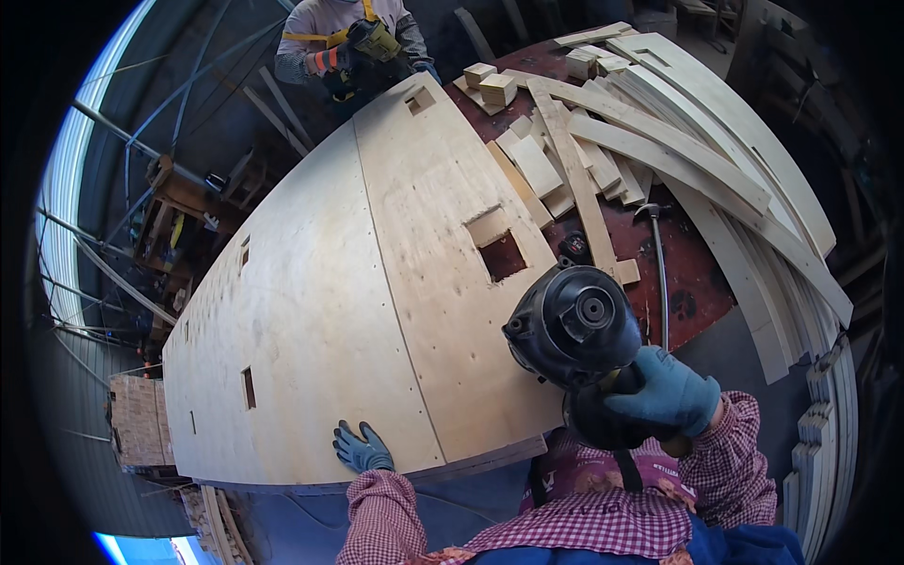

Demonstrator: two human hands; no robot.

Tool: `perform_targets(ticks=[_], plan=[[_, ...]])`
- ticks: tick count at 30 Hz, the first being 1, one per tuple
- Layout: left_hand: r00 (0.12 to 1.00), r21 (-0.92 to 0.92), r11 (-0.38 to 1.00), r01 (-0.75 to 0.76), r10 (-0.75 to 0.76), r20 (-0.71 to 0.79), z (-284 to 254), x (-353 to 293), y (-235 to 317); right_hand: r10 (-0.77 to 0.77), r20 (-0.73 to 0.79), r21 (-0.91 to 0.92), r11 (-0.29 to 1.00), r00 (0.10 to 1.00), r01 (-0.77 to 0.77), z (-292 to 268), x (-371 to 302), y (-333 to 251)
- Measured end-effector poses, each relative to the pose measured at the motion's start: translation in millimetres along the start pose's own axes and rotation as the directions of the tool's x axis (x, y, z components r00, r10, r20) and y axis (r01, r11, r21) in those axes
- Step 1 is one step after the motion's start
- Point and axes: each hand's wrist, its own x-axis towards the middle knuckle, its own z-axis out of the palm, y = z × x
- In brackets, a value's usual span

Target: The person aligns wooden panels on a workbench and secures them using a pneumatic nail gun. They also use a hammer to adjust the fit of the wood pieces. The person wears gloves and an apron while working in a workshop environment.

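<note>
My right hand, in a blue work glove, is wrapped round the handle of a black nail gun, lifted in front of me over the right edge of a large plywood panel. Its round head faces up toward me and hides part of the panel. My left hand, gloved alike, lies flat with fingers spread on the panel's near edge. A seam with a row of small nail heads runs along the wood. Several rectangular holes pierce it, and one square hole is just beyond the nail gun.
A claw hammer lies on the dark red tabletop at right. Wooden slats and short blocks are heaped behind it. Across the panel stands a co-worker holding a yellow-green power tool. Stacked boards stand at far right.
</note>
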Motion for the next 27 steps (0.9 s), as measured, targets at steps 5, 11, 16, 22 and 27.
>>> perform_targets(ticks=[5,11,16,22,27], plan=[[1.0,-0.002,1.0,-0.009,0.009,-0.018,4,1,-2,-0.049,0.019,-0.107,0.993,0.999,0.051,-2,-2,-1],[1.0,-0.012,1.0,0.012,-0.012,0.009,-1,-1,2,-0.042,0.026,-0.087,0.995,0.999,0.044,-2,-1,-3],[0.999,-0.02,0.999,0.026,-0.025,0.04,-8,-2,7,-0.023,0.026,-0.084,0.996,0.999,0.025,0,-1,-5],[1.0,-0.02,1.0,-0.005,0.005,0.011,-7,0,1,-0.01,0.055,0.028,1.0,0.998,0.008,5,6,1],[1.0,-0.025,1.0,-0.015,0.014,-0.01,-4,1,4,-0.011,0.006,0.095,0.995,1.0,0.01,13,6,17]])
